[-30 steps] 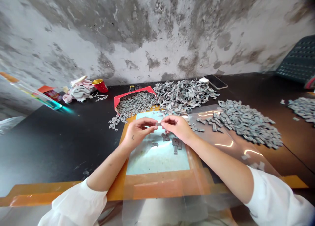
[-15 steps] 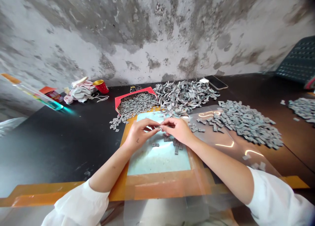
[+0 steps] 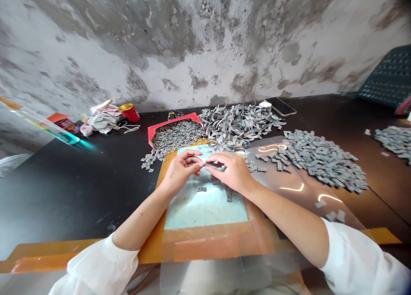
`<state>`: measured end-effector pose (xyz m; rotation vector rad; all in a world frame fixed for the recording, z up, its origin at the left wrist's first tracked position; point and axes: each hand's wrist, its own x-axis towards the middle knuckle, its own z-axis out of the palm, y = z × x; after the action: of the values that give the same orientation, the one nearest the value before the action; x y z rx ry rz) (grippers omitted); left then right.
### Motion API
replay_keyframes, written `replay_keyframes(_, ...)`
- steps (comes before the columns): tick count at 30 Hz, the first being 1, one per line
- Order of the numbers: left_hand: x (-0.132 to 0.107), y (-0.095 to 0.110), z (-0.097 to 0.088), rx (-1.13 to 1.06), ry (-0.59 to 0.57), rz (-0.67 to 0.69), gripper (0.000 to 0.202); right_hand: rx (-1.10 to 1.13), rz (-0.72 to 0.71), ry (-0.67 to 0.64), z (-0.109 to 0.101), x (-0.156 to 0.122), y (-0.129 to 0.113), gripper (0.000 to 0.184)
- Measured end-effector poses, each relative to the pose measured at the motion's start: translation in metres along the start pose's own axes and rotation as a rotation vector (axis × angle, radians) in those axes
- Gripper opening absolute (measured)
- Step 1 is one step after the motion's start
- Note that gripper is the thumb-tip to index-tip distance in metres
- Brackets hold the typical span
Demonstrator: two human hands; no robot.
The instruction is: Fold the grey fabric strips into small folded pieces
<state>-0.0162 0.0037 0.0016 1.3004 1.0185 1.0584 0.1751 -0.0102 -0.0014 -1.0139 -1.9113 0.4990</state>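
Note:
My left hand [image 3: 180,171] is closed, thumb and forefinger pinched together over the light blue sheet [image 3: 205,211]. What it pinches, if anything, is too small to name. Fingertip to fingertip with it, my right hand [image 3: 233,171] is closed on a small grey piece [image 3: 211,164], mostly covered by the fingers. Below the hands a loose grey buckle piece [image 3: 202,189] lies on the sheet. More grey pieces [image 3: 229,195] sit under my right hand, partly hidden by it.
A red box [image 3: 149,135] spills small grey buckles [image 3: 180,134]. Behind my hands is a heap of grey strips [image 3: 240,123]; to the right lies a pile of grey pieces [image 3: 324,160]. A phone [image 3: 283,107], a red cup [image 3: 129,112] and a cloth bundle [image 3: 104,118] stand near the wall.
My fingertips have drawn slightly apart, and the left hand has shifted a little left and its fingers have curled in more. The whole view has shifted slightly.

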Motion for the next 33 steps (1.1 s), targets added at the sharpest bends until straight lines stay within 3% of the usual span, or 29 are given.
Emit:
replay_keyframes(6, 0.0, -0.001, -0.007, -0.124, 0.04, 0.008, 0.038, 0.203, 0.058, 0.056, 0.0, 0.002, 0.004, 0.015)
replay_keyframes(12, 0.0, -0.012, -0.011, -0.146, -0.077, 0.075, 0.027, 0.265, 0.086, 0.028, 0.0, 0.002, 0.002, 0.014)
replay_keyframes(18, 0.001, -0.012, -0.01, -0.09, -0.15, 0.155, 0.025, 0.209, 0.025, -0.025, 0.001, 0.001, 0.001, 0.014)
replay_keyframes(23, -0.001, -0.007, -0.007, -0.017, -0.122, 0.03, 0.025, 0.199, 0.003, 0.061, 0.001, 0.001, 0.0, 0.015)
replay_keyframes(28, -0.001, -0.007, -0.004, 0.006, -0.061, -0.062, 0.028, 0.188, 0.007, 0.056, 0.003, 0.0, 0.001, 0.017)
replay_keyframes(33, 0.0, -0.008, -0.005, -0.106, -0.143, -0.13, 0.033, 0.18, 0.011, 0.043, 0.003, -0.001, -0.002, 0.015)
